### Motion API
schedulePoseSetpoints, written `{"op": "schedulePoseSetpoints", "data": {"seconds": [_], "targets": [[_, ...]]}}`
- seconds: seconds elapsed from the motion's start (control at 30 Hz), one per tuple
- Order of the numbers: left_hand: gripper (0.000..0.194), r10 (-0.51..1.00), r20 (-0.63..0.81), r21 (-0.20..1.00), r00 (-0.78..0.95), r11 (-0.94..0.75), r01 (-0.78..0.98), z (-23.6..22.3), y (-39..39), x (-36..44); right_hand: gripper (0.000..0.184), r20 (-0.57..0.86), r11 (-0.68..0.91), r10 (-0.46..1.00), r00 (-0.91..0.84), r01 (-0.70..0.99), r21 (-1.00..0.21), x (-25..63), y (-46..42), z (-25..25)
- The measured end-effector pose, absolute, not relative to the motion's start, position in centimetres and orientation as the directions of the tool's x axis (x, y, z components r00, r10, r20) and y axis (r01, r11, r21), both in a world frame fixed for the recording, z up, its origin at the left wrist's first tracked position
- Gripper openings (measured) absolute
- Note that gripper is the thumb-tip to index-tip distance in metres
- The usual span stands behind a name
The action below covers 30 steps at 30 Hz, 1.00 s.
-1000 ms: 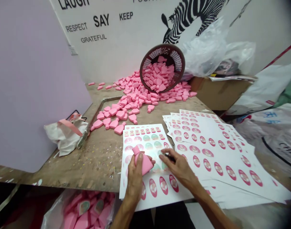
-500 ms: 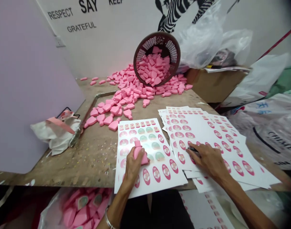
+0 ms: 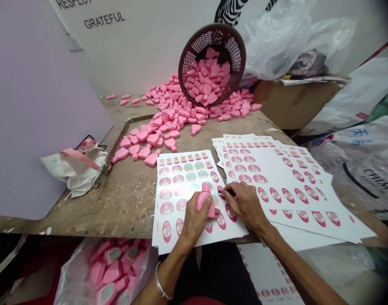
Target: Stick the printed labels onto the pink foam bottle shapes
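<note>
Above the sheet [image 3: 175, 245], our left hand [image 3: 194, 218] is wrapped round a pink bottle [image 3: 206, 200], thumb on its body and neck pointing away from us. At the sheet's right edge our right hand [image 3: 247, 206] has a dark tool [image 3: 231, 192] pinched in its fingers; we cannot tell whether a label is caught there too.

We would do well to brace the bottle from its sides and shift the thumb off its flat face, so that face stays free and clean. The tool's tip wants a shallow angle and a light touch, since paper this thin may crease or tear. We should also keep our left wrist from dragging the sheet askew.

The desk [image 3: 127, 203] is worn wood, flecked with scraps left of the sheet. A stack [image 3: 278, 169] of printed pages fans out to the sheet's right. Beyond the sheet lies a heap [image 3: 181, 113] of bottles, spilling from a tipped basket [image 3: 190, 48]; a carton [image 3: 279, 103] sits beyond and right, against a pale wall [image 3: 143, 46]. Below and left of the sheet, a plastic bag [image 3: 71, 271] holds more bottles, some labelled.
</note>
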State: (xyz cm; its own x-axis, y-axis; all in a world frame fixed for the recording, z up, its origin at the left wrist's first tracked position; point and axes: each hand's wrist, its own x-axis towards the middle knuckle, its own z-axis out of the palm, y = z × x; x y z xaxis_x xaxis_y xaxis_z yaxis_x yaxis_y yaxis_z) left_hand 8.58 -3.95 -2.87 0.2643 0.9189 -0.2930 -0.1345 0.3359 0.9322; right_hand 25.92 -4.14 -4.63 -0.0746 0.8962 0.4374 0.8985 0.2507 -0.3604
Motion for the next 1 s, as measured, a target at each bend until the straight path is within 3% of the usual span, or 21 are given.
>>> {"op": "schedulePoseSetpoints", "data": {"seconds": [0.17, 0.37, 0.6, 0.77, 1.0], "targets": [[0.041, 0.927, -0.251, 0.951, 0.279, 0.291, -0.110, -3.6, -3.8, 8.7, 0.018, 0.443, 0.272, 0.887, -0.135, 0.926, -0.262, 25.4, -4.4, -5.7], [0.038, 0.925, -0.233, 0.956, 0.299, 0.274, -0.103, -3.8, -3.6, 8.3, 0.017, 0.393, 0.291, 0.908, -0.147, 0.896, -0.335, 25.1, -5.0, -5.5], [0.039, 0.891, -0.259, 0.935, 0.372, 0.329, -0.136, -4.2, -3.5, 7.8, 0.016, 0.439, 0.276, 0.884, -0.162, 0.938, -0.210, 25.5, -4.2, -5.7], [0.038, 0.883, -0.252, 0.935, 0.396, 0.328, -0.137, -4.4, -3.3, 7.3, 0.018, 0.392, 0.284, 0.906, -0.161, 0.918, -0.277, 25.6, -4.4, -5.5], [0.043, 0.895, -0.250, 0.944, 0.369, 0.311, -0.115, -4.1, -3.4, 7.2, 0.014, 0.316, 0.251, 0.943, -0.108, 0.852, -0.459, 25.4, -4.6, -5.2]]}}
